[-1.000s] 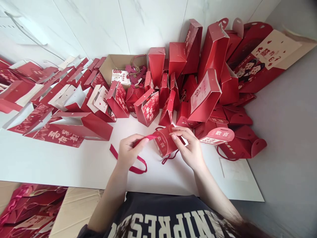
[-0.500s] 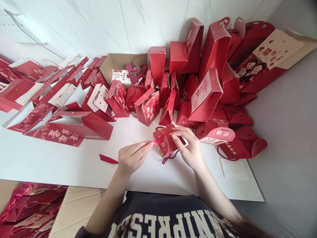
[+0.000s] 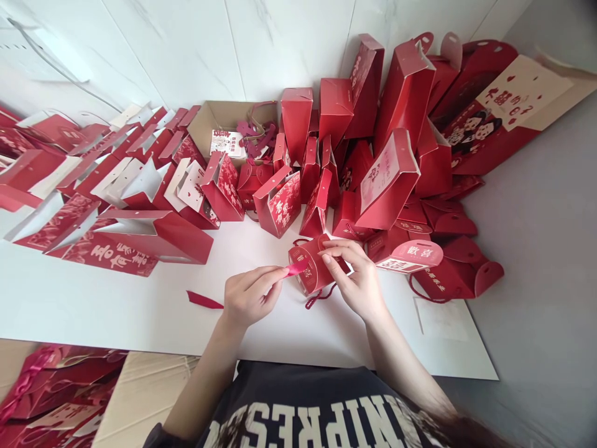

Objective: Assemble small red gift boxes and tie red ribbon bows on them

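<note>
A small red gift box (image 3: 311, 274) with a dark red cord sits on the white table in front of me. Pinched in my left hand (image 3: 254, 294) is a short bright pink ribbon (image 3: 297, 267), its tip over the left part of the box. My right hand (image 3: 355, 280) grips the top right edge of the box between thumb and fingers. The cord's tasselled end (image 3: 313, 302) hangs out at the box's near side. Left of my left hand, a loose dark red ribbon strip (image 3: 204, 300) lies flat on the table.
Standing red paper bags (image 3: 280, 202) crowd the back. An open cardboard box (image 3: 208, 121) there holds cards and purple-red ribbons. More red boxes (image 3: 448, 270) are stacked at right, near the grey wall. A carton of red bags (image 3: 56, 398) is at lower left.
My left hand has shifted very slightly, and the ribbon's tip reaches a little further over the box. My right hand and the box look nearly unmoved.
</note>
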The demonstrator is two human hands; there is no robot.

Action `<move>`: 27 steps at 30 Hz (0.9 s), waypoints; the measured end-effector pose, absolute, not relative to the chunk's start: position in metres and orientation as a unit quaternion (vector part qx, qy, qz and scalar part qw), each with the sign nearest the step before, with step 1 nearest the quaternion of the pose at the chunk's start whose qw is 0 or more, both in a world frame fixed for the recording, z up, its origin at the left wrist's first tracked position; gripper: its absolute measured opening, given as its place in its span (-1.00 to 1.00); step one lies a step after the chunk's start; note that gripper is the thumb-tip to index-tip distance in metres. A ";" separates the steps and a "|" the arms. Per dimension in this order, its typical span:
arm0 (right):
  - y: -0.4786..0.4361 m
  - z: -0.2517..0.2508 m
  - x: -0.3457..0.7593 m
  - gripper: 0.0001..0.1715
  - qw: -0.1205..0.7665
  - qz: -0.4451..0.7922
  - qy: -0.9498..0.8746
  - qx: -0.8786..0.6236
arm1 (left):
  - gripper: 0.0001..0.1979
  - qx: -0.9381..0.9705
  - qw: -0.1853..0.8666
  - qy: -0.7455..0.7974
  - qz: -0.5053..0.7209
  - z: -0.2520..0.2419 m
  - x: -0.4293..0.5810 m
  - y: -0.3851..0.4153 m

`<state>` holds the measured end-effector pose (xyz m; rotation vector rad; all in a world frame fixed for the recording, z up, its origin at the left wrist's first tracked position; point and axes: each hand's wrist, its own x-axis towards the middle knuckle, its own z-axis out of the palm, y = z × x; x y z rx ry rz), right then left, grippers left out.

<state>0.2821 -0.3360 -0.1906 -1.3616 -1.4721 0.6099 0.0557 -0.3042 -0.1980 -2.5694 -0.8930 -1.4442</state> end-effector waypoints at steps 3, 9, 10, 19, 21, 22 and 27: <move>-0.337 -0.190 0.283 -0.85 0.494 0.246 -0.618 -0.560 | -0.69 -0.843 0.031 -0.281 -0.458 -0.193 0.058 -0.301; -0.337 -0.191 0.285 -0.84 0.484 0.246 -0.623 -0.563 | -0.79 -0.851 0.023 -0.294 -0.435 -0.189 0.052 -0.301; -0.337 -0.192 0.285 -0.83 0.482 0.247 -0.624 -0.564 | -0.79 -0.850 0.022 -0.295 -0.435 -0.189 0.051 -0.301; -0.337 -0.192 0.285 -0.84 0.478 0.248 -0.628 -0.561 | -0.76 -0.856 0.015 -0.304 -0.418 -0.192 0.053 -0.298; -0.336 -0.192 0.285 -0.84 0.477 0.248 -0.629 -0.562 | -0.78 -0.859 0.013 -0.306 -0.410 -0.191 0.053 -0.298; -0.336 -0.192 0.285 -0.84 0.476 0.248 -0.629 -0.563 | -0.79 -0.860 0.013 -0.307 -0.408 -0.191 0.053 -0.298; -0.337 -0.191 0.285 -0.81 0.465 0.240 -0.646 -0.556 | -0.78 -0.864 0.007 -0.304 -0.401 -0.188 0.054 -0.299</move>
